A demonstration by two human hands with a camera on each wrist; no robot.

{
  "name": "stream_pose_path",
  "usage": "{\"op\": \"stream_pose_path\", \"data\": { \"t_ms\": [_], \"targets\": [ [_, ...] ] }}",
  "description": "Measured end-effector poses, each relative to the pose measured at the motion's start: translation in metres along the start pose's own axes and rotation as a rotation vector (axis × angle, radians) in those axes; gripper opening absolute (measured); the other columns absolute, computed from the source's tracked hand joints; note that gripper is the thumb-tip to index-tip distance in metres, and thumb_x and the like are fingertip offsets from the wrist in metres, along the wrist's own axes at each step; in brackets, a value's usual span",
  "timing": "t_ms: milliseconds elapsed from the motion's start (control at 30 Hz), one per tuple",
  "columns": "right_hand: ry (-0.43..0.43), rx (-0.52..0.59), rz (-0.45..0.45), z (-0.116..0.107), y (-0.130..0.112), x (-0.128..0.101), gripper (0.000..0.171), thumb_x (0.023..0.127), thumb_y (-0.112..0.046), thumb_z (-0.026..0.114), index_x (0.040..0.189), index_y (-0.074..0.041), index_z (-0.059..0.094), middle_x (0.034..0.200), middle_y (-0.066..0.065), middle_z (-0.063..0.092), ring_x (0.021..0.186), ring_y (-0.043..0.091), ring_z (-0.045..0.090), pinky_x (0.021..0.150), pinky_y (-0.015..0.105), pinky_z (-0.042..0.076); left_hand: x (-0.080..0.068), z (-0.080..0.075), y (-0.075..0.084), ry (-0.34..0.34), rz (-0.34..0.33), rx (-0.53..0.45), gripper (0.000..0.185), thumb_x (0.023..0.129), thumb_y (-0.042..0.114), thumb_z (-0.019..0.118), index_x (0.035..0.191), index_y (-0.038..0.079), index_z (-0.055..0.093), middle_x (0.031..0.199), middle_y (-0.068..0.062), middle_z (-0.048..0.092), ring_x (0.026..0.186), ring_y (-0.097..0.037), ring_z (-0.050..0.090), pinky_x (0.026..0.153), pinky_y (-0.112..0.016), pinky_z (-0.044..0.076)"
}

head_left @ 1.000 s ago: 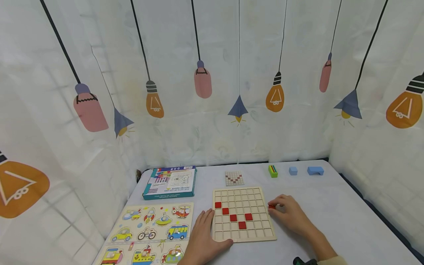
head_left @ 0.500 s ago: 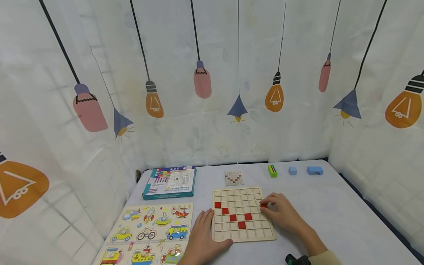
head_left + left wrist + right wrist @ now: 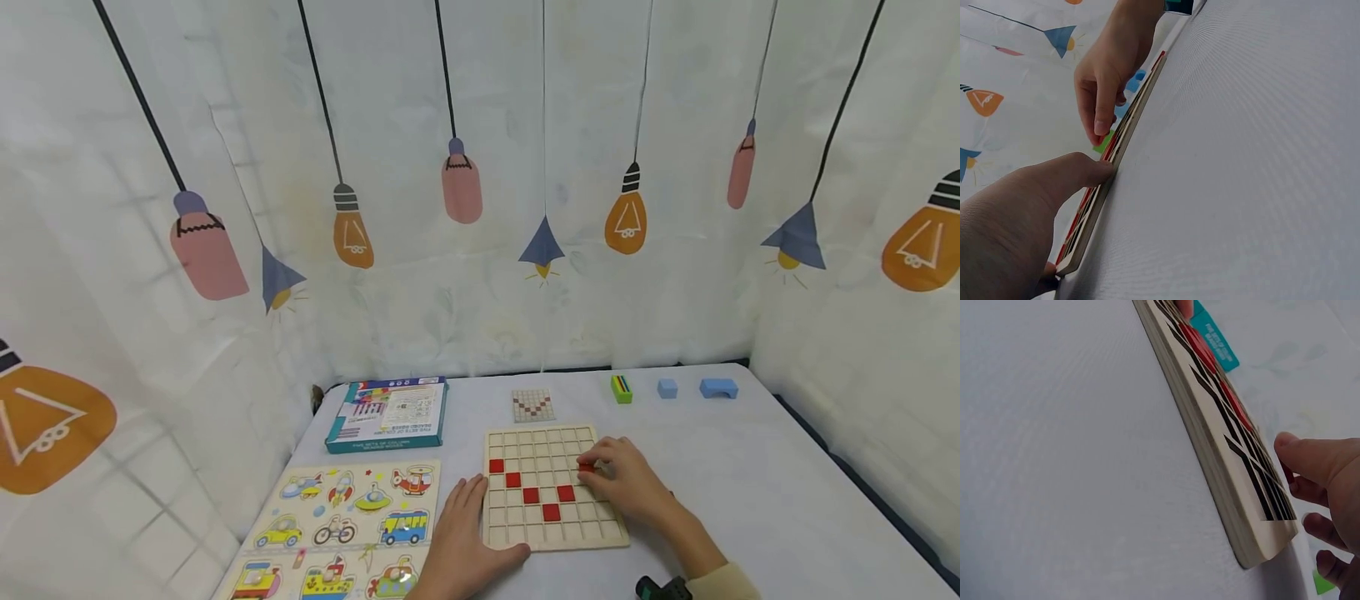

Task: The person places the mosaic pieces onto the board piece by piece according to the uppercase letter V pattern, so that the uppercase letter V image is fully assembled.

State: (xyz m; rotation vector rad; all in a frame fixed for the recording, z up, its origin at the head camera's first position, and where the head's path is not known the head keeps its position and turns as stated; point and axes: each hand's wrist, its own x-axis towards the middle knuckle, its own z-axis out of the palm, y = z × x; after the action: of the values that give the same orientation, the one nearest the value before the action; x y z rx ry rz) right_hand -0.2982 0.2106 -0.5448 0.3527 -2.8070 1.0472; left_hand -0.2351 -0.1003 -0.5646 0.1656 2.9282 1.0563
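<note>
A pale wooden grid board (image 3: 517, 535) lies on the table, with several red square tiles (image 3: 551, 512) set in its cells in a slanting pattern. My left hand (image 3: 468, 546) rests along its left side, fingers straight, thumb on the near edge; the left wrist view shows the thumb (image 3: 1079, 172) touching the rim. Above the board's right part, my right hand (image 3: 626, 483) pinches a red tile (image 3: 586, 468) between thumb and fingers. In the right wrist view that tile (image 3: 1287, 472) is mostly hidden behind the thumb, just above the grid.
A small pattern card (image 3: 533, 406) lies behind the board. To the left are a boxed set (image 3: 390, 417) and a vehicle picture puzzle (image 3: 352, 492). At the back right stand a green block with stripes (image 3: 621, 390), a blue cube (image 3: 667, 388) and a blue arch block (image 3: 718, 387).
My right hand has moved left, from beside the board's right edge to over its right columns, carrying the red tile. My left hand has stayed on the board.
</note>
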Motion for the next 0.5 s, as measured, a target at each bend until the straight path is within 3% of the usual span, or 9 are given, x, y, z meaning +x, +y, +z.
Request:
{"op": "stream_pose_path", "data": {
  "t_ms": [267,500],
  "targets": [
    [-0.020,-0.003,0.003,0.0061,0.0011,0.0009,0.018,0.096,-0.032,0.089,0.114,-0.033,0.085,0.107,-0.024,0.069,0.107,0.008,0.053,0.093,0.032,0.051,-0.0012,0.0010,0.0009,0.009,0.005,0.007,0.134,0.065,0.090,0.084,0.169,0.015,0.045,0.175,-0.010,0.046,0.168,-0.041,0.031,0.133,-0.069,0.035],
    [-0.037,-0.003,-0.001,0.0096,-0.0016,0.0028,0.018,0.096,-0.034,0.090,0.113,-0.034,0.085,0.111,-0.023,0.069,0.110,0.007,0.052,0.097,0.036,0.054,-0.0023,-0.0015,0.0037,-0.001,0.009,0.011,0.134,0.067,0.089,0.084,0.170,0.014,0.044,0.176,-0.011,0.045,0.168,-0.042,0.030,0.133,-0.070,0.035]
  ]
}}
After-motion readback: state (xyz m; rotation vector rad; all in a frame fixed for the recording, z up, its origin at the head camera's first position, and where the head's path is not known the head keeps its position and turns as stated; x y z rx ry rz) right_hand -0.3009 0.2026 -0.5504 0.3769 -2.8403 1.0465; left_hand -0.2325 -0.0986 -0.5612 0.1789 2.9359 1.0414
